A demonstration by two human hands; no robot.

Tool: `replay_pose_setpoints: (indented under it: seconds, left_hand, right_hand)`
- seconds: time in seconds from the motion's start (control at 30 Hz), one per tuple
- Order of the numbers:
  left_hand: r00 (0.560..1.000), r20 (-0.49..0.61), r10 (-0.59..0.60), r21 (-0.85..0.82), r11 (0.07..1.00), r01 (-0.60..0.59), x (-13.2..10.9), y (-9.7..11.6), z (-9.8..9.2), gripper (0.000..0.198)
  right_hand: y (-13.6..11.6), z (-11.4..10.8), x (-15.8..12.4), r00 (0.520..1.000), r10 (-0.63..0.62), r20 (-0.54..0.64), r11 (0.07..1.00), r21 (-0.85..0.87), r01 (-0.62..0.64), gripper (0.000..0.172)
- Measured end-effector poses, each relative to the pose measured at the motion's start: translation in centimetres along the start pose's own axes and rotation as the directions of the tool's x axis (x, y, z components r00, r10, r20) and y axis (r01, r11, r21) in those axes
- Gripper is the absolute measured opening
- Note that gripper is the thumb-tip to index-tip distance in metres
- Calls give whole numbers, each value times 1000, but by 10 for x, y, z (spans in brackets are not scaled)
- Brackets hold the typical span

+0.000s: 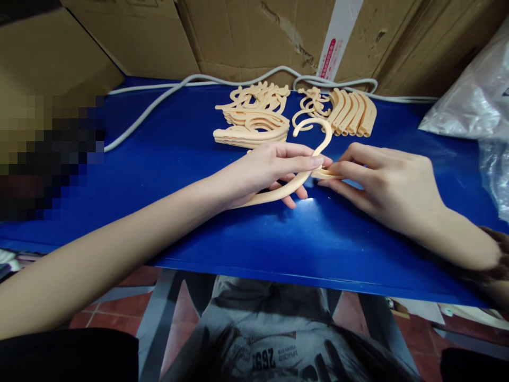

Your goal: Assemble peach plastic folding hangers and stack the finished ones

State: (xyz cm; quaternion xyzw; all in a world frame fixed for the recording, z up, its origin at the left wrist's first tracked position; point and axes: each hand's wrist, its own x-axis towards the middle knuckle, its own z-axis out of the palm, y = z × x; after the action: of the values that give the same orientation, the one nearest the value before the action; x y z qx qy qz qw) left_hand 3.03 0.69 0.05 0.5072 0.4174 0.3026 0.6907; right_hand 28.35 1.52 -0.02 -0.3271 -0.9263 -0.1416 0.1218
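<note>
My left hand [272, 164] grips a peach-coloured plastic hanger part [325, 132], thumb on top near the base of its curved hook. The hook points up and to the left, and a curved arm of the part runs down under my palm. My right hand [385, 183] pinches a second, slim hanger arm [329, 174] between thumb and fingers. Its end meets the first part beside my left fingertips; whether the two are joined I cannot tell. Both hands are just above the blue table [222, 239].
Behind my hands lie a stack of peach hanger pieces [250, 132], a heap of small hooks [312, 103] and a row of curved arms [353, 111]. A white cable [159, 106] crosses the back, before cardboard boxes [254, 37]. A clear plastic bag [465, 95] is at right.
</note>
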Motion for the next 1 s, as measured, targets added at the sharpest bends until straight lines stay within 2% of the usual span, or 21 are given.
replay_pose_setpoints:
  seconds: [0.17, 0.37, 0.6, 0.87, 1.0]
  left_hand:
    - [1000, -9, 8, -40, 999, -9, 1, 0, 1, 9]
    - [999, -7, -54, -73, 996, 53, 0, -1, 0, 6]
    - [1000, 2, 17, -88, 996, -17, 1, -3, -1, 12]
    - [997, -75, -11, -44, 999, 8, 1, 2, 8, 19]
    - [997, -76, -20, -48, 999, 16, 1, 2, 7, 18]
  right_hand:
    - [-3, -2, 0, 1000, 0, -24, 1000, -5, 0, 50]
    - [-4, -2, 0, 1000, 12, -13, 1000, 24, -12, 52]
    - [-5, -3, -1, 996, -52, -73, 998, -36, 49, 50]
    - [-6, 0, -3, 989, -107, -106, 992, -74, 99, 51]
    - [-6, 2, -2, 995, -81, -58, 995, -60, 77, 55]
